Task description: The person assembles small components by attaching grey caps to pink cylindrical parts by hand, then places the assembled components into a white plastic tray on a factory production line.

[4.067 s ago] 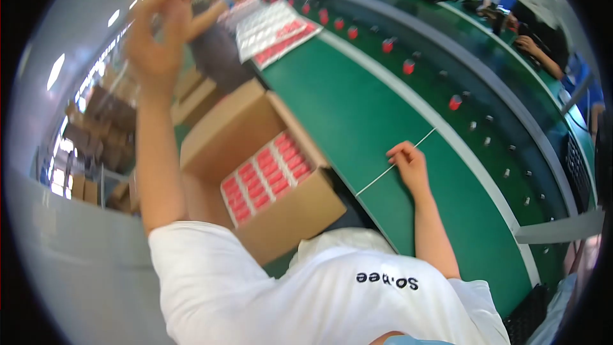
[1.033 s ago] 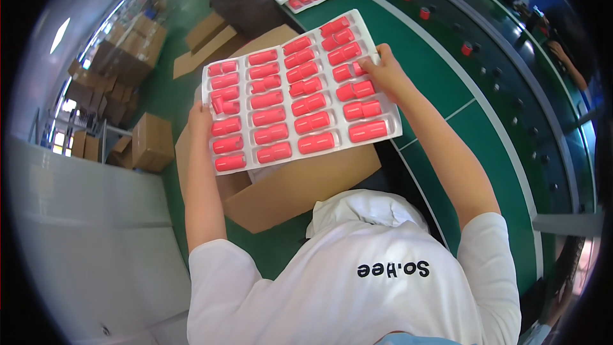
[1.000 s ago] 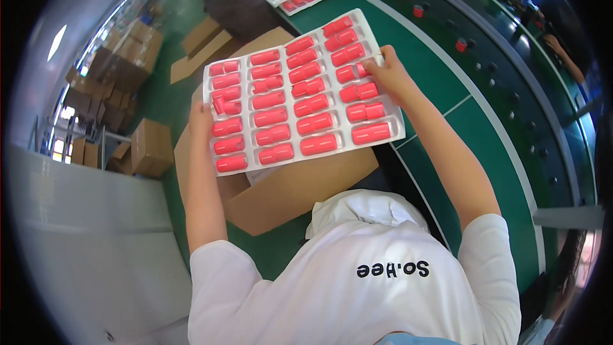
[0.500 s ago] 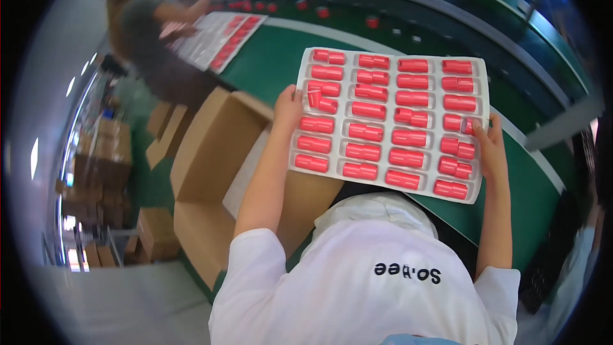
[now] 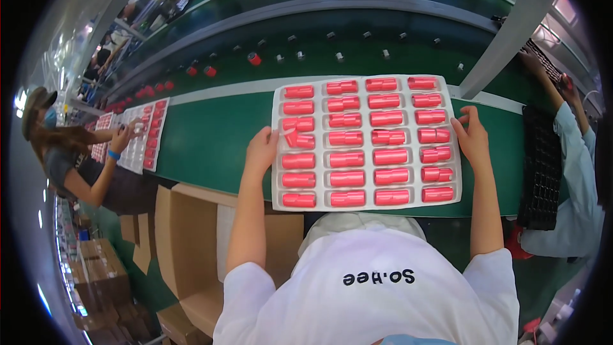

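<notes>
A white moulded tray (image 5: 320, 124) lies in front of me at the near edge of the green bench, its pockets filled with rows of pinkish-red plastic tubes (image 5: 345, 139). One short red piece (image 5: 291, 137) leans askew over a tube near the left edge. My left hand (image 5: 260, 150) grips the tray's left rim, its fingers partly hidden. By the right rim, my right hand (image 5: 472, 139) is open, fingers apart and holding nothing.
An open cardboard box (image 5: 182, 249) stands below the bench at my left. Beyond the tray, a dark conveyor (image 5: 306, 25) carries small red and metallic parts. A co-worker (image 5: 70, 153) handles another tray at far left; a black tray (image 5: 543, 172) stands near a person at right.
The tray has gone from tilted to level on the bench, and my view has turned to the right. My right hand has loosened from the tray's right edge.
</notes>
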